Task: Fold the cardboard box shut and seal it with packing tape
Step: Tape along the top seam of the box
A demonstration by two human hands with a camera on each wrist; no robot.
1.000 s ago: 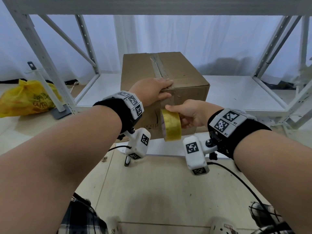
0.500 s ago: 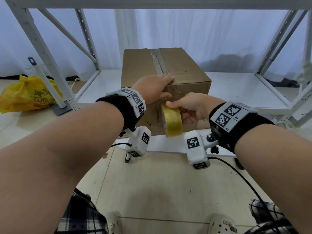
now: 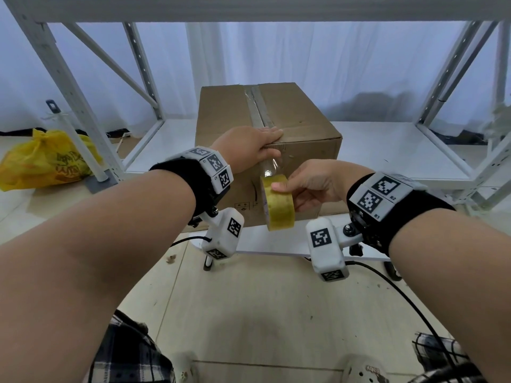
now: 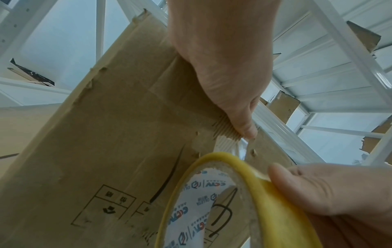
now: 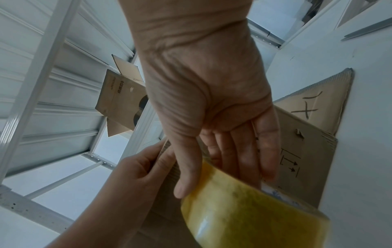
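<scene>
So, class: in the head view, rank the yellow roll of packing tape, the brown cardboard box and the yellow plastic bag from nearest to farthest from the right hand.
1. Yellow roll of packing tape: gripped by the right hand.
2. Brown cardboard box: just behind the roll, on the white shelf.
3. Yellow plastic bag: far left, on the floor.

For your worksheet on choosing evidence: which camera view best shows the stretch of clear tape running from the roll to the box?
The head view: the tape strip spans from box edge down to the tape roll. The left wrist view shows only a glimpse above the roll; in the right wrist view, hands hide it.
</scene>
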